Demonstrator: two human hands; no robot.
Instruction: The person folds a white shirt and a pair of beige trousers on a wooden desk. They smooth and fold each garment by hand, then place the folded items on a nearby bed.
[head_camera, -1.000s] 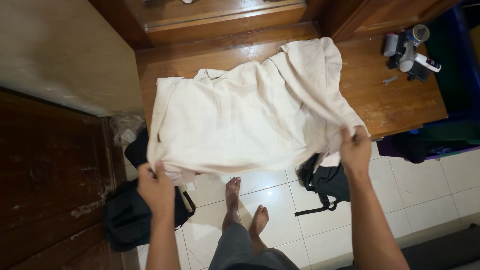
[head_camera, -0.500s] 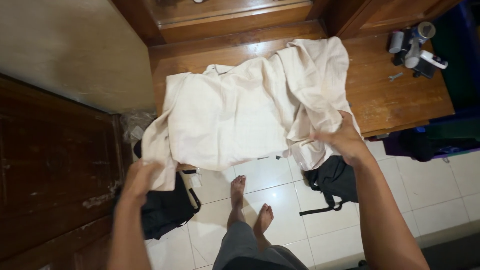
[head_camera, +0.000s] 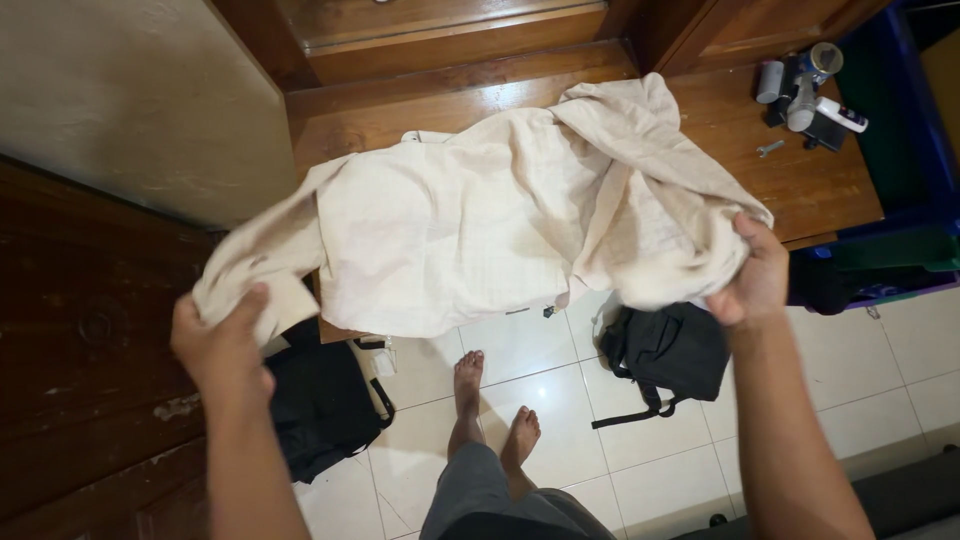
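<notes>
view: single head camera, looking steeply down from above
facing: wooden table (head_camera: 820, 190) in upper frame, tiled floor (head_camera: 660, 450) below
nearness: close, forearms entering from bottom edge

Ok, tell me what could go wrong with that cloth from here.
1. The cream cloth hangs past the front edge of the wooden table; if the left hand or right hand lets go, it could slide onto the tiled floor.
2. Its far end lies close to the small bottles and screw; a hard pull or shake might drag or knock them.
</notes>
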